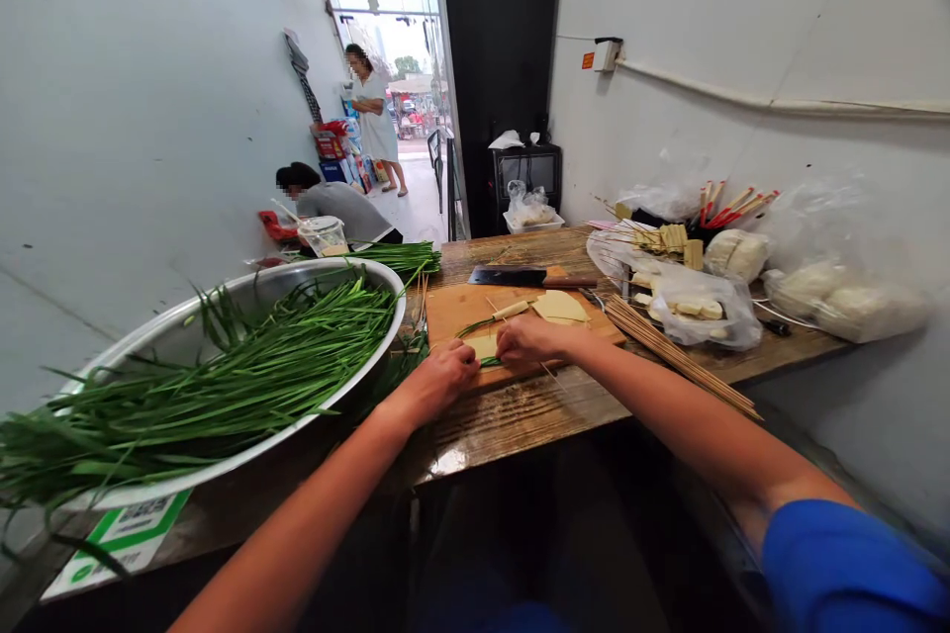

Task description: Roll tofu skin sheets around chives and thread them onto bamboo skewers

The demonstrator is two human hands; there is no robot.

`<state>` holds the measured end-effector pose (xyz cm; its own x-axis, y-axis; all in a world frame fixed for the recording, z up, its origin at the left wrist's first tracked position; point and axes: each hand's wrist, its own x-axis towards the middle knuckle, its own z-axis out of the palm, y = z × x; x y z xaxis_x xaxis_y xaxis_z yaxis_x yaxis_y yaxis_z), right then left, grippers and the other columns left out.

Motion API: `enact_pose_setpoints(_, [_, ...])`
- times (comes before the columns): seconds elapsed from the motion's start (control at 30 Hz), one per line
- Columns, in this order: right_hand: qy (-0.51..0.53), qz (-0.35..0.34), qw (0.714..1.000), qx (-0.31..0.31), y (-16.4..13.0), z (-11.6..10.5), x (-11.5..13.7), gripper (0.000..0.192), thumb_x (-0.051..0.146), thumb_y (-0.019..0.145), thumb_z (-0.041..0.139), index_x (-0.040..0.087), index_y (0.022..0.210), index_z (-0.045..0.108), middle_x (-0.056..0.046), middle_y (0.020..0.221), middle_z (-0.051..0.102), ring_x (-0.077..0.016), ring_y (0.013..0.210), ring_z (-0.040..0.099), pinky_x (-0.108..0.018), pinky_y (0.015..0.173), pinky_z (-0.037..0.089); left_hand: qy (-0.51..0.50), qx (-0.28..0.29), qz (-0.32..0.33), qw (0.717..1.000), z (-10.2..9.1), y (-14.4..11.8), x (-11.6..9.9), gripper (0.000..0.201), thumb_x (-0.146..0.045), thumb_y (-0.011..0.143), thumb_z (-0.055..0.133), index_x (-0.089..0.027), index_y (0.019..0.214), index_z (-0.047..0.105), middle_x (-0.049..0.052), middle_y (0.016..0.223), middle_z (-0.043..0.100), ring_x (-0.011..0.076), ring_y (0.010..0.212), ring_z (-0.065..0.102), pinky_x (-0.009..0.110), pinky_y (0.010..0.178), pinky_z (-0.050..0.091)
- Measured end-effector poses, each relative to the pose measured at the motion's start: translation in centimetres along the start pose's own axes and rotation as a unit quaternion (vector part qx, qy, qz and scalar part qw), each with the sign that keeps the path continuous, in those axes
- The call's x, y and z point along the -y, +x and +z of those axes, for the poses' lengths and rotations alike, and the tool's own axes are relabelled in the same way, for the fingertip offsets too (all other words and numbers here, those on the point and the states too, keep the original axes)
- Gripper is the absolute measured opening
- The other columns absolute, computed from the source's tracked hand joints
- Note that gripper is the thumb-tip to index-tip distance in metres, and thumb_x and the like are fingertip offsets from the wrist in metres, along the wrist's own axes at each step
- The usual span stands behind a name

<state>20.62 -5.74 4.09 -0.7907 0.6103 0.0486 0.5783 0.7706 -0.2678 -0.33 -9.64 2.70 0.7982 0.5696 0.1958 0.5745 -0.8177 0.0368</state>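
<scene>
Pinching opposite sides of a tofu-skin sheet (485, 344): left hand (450, 366), right hand (528, 337), fingers curling. Sheet is lying on cutting board (446, 309), garlic chives (491, 362) along near edge. Apparently rolling; next move is calling for even tucking.

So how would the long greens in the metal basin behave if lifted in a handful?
The long greens would probably droop, since strands bend over the rim of the metal basin. They likely feel light for their bulk, being thin blades. They may snag, as many lie crossed.
</scene>
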Motion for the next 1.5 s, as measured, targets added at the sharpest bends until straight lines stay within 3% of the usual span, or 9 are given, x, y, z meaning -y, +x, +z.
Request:
enact_pose_setpoints(0.23, [-0.136,-0.008,0.991,-0.002,0.0,0.6,1.2,0.02,0.017,0.078,0.051,0.013,0.075,0.07,-0.01,0.075,0.067,-0.014,0.064,0.055,-0.023,0.055,0.031,-0.014,-0.013,-0.015,1.0,-0.2,0.1,-0.3,0.033,-0.024,0.092,0.033,-0.014,0.078,0.062,0.005,0.081,0.055,0.0144,0.075,0.045,0.025,0.068,0.036])
enact_pose_setpoints(0.47, [-0.203,-0.029,0.979,0.01,-0.5,1.7,0.8,0.019,0.019,0.08,0.051,0.011,0.075,0.067,-0.009,0.075,0.063,-0.0153,0.069,0.053,-0.025,0.06,0.034,0.006,-0.009,-0.019,1.0,-0.2,0.0,-0.5,0.033,-0.022,0.093,0.032,-0.014,0.086,0.063,0.006,0.084,0.057,0.0146,0.081,0.048,0.026,0.072,0.039])
enact_pose_setpoints(0.67, [-0.276,-0.052,0.96,0.014,-1.6,1.8,2.7,0.024,0.015,0.086,0.042,0.01,0.079,0.064,-0.012,0.083,0.059,-0.019,0.08,0.05,-0.031,0.067,0.035,0.046,0.012,0.006,0.999,0.1,0.3,-0.1,0.029,-0.021,0.092,0.037,-0.013,0.077,0.061,0.005,0.076,0.056,0.0141,0.076,0.048,0.025,0.069,0.04])
enact_pose_setpoints(1.03, [-0.284,-0.007,0.958,-0.028,-1.6,3.1,3.5,0.026,0.017,0.088,0.038,0.009,0.087,0.063,-0.013,0.084,0.059,-0.0216,0.082,0.049,-0.033,0.066,0.034,-0.023,-0.019,0.005,1.0,-0.3,0.0,0.3,0.032,-0.02,0.091,0.036,-0.014,0.079,0.064,0.005,0.078,0.058,0.0118,0.073,0.05,0.022,0.066,0.039])
enact_pose_setpoints(1.27, [-0.292,-0.009,0.956,-0.025,-1.5,3.3,3.2,0.022,0.014,0.087,0.04,0.009,0.089,0.062,-0.013,0.085,0.059,-0.0212,0.084,0.05,-0.032,0.068,0.035,0.013,-0.018,-0.022,1.0,-0.2,0.0,-0.4,0.028,-0.03,0.088,0.044,-0.014,0.077,0.064,0.005,0.076,0.057,0.0146,0.076,0.05,0.025,0.07,0.04])
enact_pose_setpoints(1.5, [-0.265,-0.003,0.963,-0.048,-1.5,3.5,2.3,0.019,0.018,0.087,0.044,0.012,0.086,0.062,-0.01,0.084,0.059,-0.0195,0.082,0.05,-0.031,0.069,0.034,0.073,-0.042,-0.041,0.996,0.9,0.2,-0.5,0.027,-0.022,0.089,0.041,-0.014,0.074,0.063,0.005,0.074,0.058,0.0157,0.075,0.049,0.027,0.069,0.039])
